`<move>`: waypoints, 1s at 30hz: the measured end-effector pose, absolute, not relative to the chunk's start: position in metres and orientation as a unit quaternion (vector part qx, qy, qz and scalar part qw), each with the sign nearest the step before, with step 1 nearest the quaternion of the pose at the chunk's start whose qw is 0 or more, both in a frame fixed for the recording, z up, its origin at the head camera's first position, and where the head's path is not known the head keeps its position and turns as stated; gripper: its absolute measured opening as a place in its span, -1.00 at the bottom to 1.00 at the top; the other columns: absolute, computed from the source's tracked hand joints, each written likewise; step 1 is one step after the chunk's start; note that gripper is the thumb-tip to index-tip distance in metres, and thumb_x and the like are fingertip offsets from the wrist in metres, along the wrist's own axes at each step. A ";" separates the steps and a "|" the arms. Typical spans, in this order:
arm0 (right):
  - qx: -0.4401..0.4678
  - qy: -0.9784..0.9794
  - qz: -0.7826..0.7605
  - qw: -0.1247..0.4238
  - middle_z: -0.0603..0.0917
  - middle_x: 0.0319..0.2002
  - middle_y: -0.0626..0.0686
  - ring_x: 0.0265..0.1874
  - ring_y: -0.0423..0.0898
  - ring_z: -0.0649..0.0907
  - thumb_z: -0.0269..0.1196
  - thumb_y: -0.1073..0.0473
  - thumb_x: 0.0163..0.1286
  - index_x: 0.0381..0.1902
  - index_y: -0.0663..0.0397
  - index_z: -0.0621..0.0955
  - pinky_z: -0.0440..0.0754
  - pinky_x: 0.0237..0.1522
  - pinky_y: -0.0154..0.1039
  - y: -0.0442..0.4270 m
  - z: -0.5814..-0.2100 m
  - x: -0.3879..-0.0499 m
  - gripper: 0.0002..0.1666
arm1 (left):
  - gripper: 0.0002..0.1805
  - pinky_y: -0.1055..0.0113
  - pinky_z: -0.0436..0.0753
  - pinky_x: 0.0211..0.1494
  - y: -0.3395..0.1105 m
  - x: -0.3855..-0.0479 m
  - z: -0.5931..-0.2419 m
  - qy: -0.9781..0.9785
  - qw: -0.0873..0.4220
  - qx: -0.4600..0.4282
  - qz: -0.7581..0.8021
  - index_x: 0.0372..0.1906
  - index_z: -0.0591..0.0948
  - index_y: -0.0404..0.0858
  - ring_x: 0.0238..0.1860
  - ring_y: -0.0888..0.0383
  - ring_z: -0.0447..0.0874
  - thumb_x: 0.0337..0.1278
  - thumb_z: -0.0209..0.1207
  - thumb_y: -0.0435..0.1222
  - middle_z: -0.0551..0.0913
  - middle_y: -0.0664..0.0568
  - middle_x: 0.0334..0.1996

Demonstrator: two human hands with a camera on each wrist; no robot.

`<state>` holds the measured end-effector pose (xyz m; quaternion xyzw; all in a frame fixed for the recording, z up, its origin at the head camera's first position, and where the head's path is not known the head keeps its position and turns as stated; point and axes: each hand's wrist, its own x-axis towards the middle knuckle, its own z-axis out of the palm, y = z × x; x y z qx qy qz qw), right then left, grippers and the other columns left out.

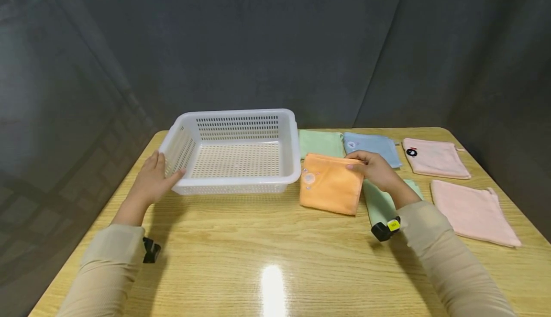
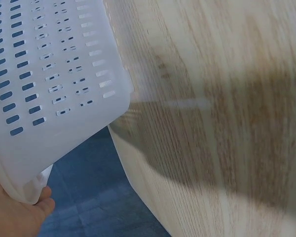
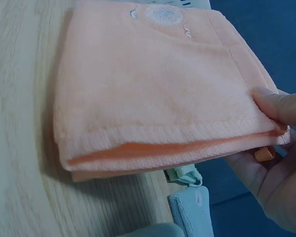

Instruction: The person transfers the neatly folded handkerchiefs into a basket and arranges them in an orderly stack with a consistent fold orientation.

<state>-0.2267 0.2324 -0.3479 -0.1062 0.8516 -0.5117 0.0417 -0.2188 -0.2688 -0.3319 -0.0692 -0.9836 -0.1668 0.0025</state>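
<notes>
Beige sleeves (image 1: pixel 107 269) are closest to the camera, so yeah, those are my arms, reaching over a wood-grain table (image 1: pixel 206 259). My left hand (image 1: pixel 150 178) is gripping the rim of a white slotted basket (image 1: pixel 236 180) at its near left corner. With my right hand (image 1: pixel 379 171) I'm pinching the right edge of a folded orange cloth (image 1: pixel 331 188), thumb on top and fingers underneath. That cloth is just right of the basket, round white patch (image 1: pixel 309 178) facing up; honestly can't tell if any of it touches the table. Behind it there's a green cloth (image 1: pixel 320 144) with a blue cloth (image 1: pixel 374 149) beside it, another green one (image 1: pixel 379 202) sits partly under my wrist, and two pink cloths (image 1: pixel 473 212) lie over on the right.
</notes>
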 end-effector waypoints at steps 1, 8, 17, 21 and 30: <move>-0.106 0.851 -0.512 0.042 0.55 -0.32 0.13 -0.54 -0.19 0.53 0.13 0.17 0.21 -0.07 0.35 0.46 0.51 -0.51 -0.23 0.232 -0.347 -0.226 -0.60 | -0.02 -0.20 -0.11 0.12 -0.269 -0.219 -0.332 -0.984 0.003 -0.070 -0.166 0.21 -0.27 -0.61 0.20 -0.37 -0.34 0.11 -0.28 0.17 -0.34 -0.48 0.22; -0.111 0.847 -0.518 0.038 0.54 -0.33 0.12 -0.52 -0.17 0.52 0.11 0.16 0.23 -0.05 0.35 0.44 0.50 -0.49 -0.21 0.232 -0.341 -0.222 -0.59 | -0.02 -0.20 -0.12 0.12 -0.270 -0.219 -0.333 -0.984 0.002 -0.070 -0.165 0.21 -0.28 -0.61 0.20 -0.37 -0.35 0.12 -0.28 0.17 -0.34 -0.48 0.22; -0.117 0.844 -0.523 0.024 0.56 -0.34 0.11 -0.52 -0.16 0.55 0.09 0.18 0.24 -0.04 0.34 0.44 0.52 -0.49 -0.19 0.233 -0.337 -0.220 -0.61 | -0.03 -0.20 -0.11 0.12 -0.268 -0.218 -0.331 -0.984 -0.001 -0.069 -0.164 0.21 -0.28 -0.60 0.20 -0.37 -0.33 0.12 -0.28 0.17 -0.34 -0.47 0.22; -0.117 0.841 -0.528 0.020 0.56 -0.36 0.07 -0.52 -0.17 0.56 0.09 0.20 0.24 -0.04 0.36 0.43 0.53 -0.47 -0.19 0.234 -0.336 -0.219 -0.62 | -0.02 -0.20 -0.11 0.12 -0.268 -0.218 -0.330 -0.984 0.000 -0.068 -0.163 0.21 -0.27 -0.60 0.20 -0.37 -0.32 0.11 -0.29 0.18 -0.34 -0.47 0.22; -0.122 0.836 -0.534 0.005 0.58 -0.44 -0.06 -0.55 -0.19 0.57 0.11 0.20 0.23 -0.09 0.38 0.44 0.54 -0.50 -0.23 0.235 -0.333 -0.218 -0.63 | -0.02 -0.21 -0.10 0.11 -0.268 -0.217 -0.329 -0.984 0.001 -0.068 -0.162 0.21 -0.26 -0.60 0.20 -0.38 -0.31 0.11 -0.28 0.18 -0.33 -0.47 0.22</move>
